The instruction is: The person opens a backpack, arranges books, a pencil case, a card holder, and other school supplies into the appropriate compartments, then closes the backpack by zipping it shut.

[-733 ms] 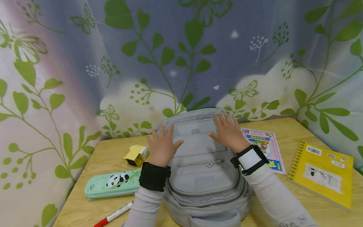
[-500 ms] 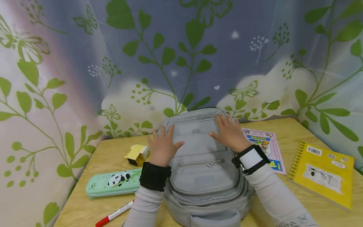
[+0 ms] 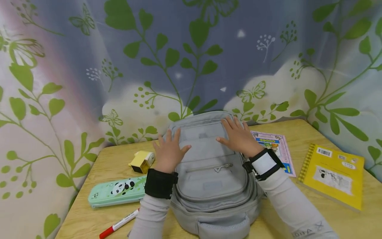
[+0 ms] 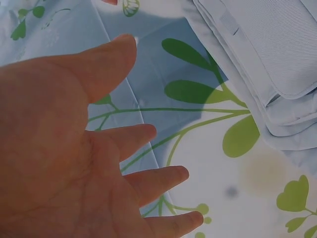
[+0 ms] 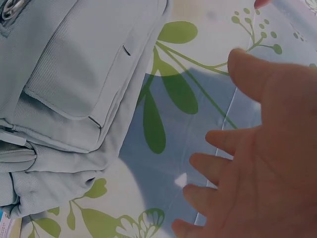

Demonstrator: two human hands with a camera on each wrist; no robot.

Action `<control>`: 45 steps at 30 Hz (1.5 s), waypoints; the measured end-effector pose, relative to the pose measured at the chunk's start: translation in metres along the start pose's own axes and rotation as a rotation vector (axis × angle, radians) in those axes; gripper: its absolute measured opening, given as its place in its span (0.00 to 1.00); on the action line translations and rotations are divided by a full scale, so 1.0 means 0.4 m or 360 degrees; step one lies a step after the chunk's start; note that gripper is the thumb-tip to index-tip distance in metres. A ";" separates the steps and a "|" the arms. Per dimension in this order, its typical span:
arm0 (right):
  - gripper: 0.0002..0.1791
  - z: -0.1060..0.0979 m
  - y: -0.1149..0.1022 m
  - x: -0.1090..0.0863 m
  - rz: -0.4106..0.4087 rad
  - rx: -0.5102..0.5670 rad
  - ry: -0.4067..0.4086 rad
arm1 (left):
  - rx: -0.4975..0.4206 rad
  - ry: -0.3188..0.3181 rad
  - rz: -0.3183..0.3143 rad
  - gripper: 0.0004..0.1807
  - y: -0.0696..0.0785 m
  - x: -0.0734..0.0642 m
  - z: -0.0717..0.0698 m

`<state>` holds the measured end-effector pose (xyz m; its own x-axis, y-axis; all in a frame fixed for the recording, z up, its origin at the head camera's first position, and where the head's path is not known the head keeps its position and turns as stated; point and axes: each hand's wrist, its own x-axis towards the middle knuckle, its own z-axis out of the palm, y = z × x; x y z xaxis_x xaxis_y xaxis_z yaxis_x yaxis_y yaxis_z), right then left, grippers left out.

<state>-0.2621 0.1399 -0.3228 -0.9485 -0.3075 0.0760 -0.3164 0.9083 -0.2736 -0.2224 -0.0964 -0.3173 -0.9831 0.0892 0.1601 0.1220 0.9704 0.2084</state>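
Observation:
A grey backpack [image 3: 213,186] lies on the wooden table, its zipped front pocket facing up and a handle at the near end. My left hand [image 3: 169,152] is over its left side, fingers spread and straight. Over the upper right side is my right hand [image 3: 240,137], fingers also extended. In the left wrist view the left palm [image 4: 59,144] shows with nothing in it, apart from the backpack [image 4: 277,54]. The right wrist view likewise shows the right palm [image 5: 282,148] bare, beside the backpack [image 5: 74,64].
Left of the backpack are a yellow boxy sharpener-like object [image 3: 142,161], a mint panda pencil case [image 3: 117,191] and a red-capped marker [image 3: 119,223]. To the right lie a pink-bordered printed sheet [image 3: 286,151] and a yellow spiral notebook [image 3: 332,176]. A leaf-patterned curtain [image 3: 191,66] hangs behind the table.
The head view has shifted slightly, so the whole scene sits a little further left. Both hands keep the same spread pose over the backpack, and nothing has been taken hold of.

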 end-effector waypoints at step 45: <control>0.12 0.170 0.219 -0.341 0.0009 0.0181 0.0118 | 0.0481 0.0095 0.1251 0.46 0.023 -0.352 0.249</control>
<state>-0.1596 0.2422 -0.4224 -0.9501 -0.2768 0.1437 -0.3113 0.8708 -0.3806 -0.0964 -0.0777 -0.4340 -0.6173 0.7600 0.2031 0.7176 0.6498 -0.2507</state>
